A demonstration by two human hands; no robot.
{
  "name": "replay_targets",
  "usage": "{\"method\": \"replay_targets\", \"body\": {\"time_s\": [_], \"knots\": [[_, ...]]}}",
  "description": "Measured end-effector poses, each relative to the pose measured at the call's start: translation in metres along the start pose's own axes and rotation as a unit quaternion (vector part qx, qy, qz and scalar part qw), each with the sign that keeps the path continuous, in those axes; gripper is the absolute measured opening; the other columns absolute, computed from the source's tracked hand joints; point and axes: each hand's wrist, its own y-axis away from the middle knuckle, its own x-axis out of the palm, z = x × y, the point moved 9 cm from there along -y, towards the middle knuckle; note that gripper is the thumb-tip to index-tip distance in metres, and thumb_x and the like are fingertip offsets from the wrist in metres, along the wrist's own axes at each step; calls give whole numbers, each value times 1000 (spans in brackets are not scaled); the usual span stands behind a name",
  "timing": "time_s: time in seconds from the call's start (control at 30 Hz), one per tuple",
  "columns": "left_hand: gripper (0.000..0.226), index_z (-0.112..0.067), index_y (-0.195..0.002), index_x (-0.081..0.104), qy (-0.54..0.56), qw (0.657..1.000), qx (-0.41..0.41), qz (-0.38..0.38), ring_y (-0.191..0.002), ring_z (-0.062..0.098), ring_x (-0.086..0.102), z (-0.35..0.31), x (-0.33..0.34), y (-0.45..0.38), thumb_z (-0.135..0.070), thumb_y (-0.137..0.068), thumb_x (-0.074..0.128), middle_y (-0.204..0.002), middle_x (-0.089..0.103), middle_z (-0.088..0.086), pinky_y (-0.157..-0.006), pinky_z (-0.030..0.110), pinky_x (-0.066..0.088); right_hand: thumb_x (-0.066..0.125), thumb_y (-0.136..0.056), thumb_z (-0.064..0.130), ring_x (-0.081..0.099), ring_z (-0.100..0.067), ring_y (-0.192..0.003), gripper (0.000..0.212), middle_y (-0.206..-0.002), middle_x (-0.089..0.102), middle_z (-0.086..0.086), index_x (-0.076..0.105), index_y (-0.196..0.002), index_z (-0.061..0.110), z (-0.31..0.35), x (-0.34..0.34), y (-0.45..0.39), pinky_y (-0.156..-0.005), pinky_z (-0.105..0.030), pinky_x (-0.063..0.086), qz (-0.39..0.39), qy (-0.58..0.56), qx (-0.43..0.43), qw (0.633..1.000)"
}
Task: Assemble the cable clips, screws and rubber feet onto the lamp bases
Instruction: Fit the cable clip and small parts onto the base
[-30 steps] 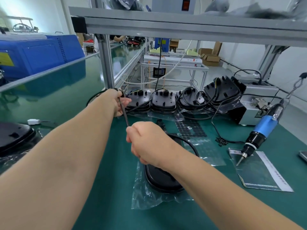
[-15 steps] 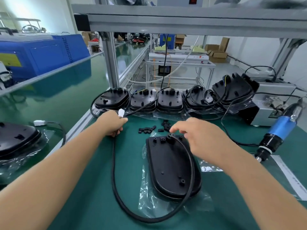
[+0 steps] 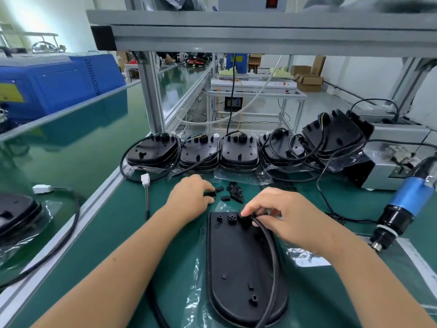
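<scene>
Pinching: our right hand [image 3: 290,216] holds the cable [image 3: 272,252] between thumb and fingers, where it meets the far end of the base [image 3: 236,268].
Left hand [image 3: 189,197]: we curl its fingers over a small black clip [image 3: 210,193] on the mat [image 3: 113,237]; we grip it.
Base: lies upside down on a clear bag [image 3: 196,275], near us, between our forearms.
Clips [image 3: 235,191]: a loose heap just past the base, between our hands.
Stacks [image 3: 238,151]: more bases in a row at the far edge.
Driver [image 3: 406,202]: blue, at our right, well apart from our hands.
</scene>
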Motion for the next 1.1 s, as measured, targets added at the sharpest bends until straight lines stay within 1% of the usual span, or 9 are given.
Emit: {"method": "replay_targets", "body": {"time_s": [0.13,0.3,0.5,0.63,0.73,0.83,0.97,1.03,1.1], "knots": [[24,-23,-108,74,53,998,-16,5,-100,17,64,0,-3,-3,-33,-85,70,-105,72,-4,-88,31,52,67,-87,2,58,-5,-90,36,-97,61,12,72,-97,36,-5,2,3,-76,-12,38,-10,-36,8,999],[5,-25,-86,75,77,996,-35,-5,-87,13,64,-1,-1,-6,-29,-83,73,-75,65,-14,-79,29,53,63,-91,7,58,-3,-93,34,-102,62,11,71,-109,35,-10,7,2,-77,-11,36,-17,-30,12,999],[18,-26,-102,76,123,990,-36,-50,-88,6,58,-1,-9,2,-27,-85,71,-97,72,-10,-77,18,39,58,-96,11,56,1,-97,32,-103,63,14,71,-109,37,-15,8,4,-80,-6,35,-15,-70,20,997],[14,-29,-97,76,133,986,-18,-97,-72,2,52,-5,-23,14,-28,-85,71,-78,61,-19,-71,21,39,59,-95,19,58,7,-95,26,-100,67,24,70,-104,40,-26,-2,1,-80,-3,37,-129,-93,64,985],[16,-27,-101,76,133,985,3,-113,-73,11,56,-17,-27,19,-24,-87,69,-83,66,-11,-73,22,43,62,-93,18,59,13,-89,20,-90,66,30,72,-101,34,-33,1,-2,-76,0,37,-177,-95,93,975],[19,-20,-102,77,201,967,56,-149,-72,8,53,-34,-36,26,-18,-84,73,-78,63,-10,-71,15,38,66,-90,19,61,8,-81,17,-84,69,26,73,-101,29,-36,3,-6,-74,-6,42,-196,-110,103,969],[16,-20,-94,79,251,950,96,-157,-67,3,57,-53,-38,34,-14,-80,76,-75,67,-11,-68,9,42,74,-83,24,67,-1,-80,17,-81,72,11,73,-100,23,-43,1,-20,-80,-22,52,-198,-150,141,958],[14,-22,-88,79,259,949,97,-152,-63,-3,55,-57,-36,37,-12,-79,75,-68,66,-14,-63,6,40,75,-83,17,69,-8,-75,12,-79,74,4,74,-94,16,-43,2,-28,-79,-28,55,-187,-177,142,956],[12,-22,-83,77,295,942,78,-139,-61,-7,56,-53,-34,36,-11,-77,76,-62,63,-19,-61,3,39,73,-84,9,70,-11,-69,8,-74,74,0,75,-91,11,-44,4,-32,-70,-24,56,-188,-221,137,947]]}}
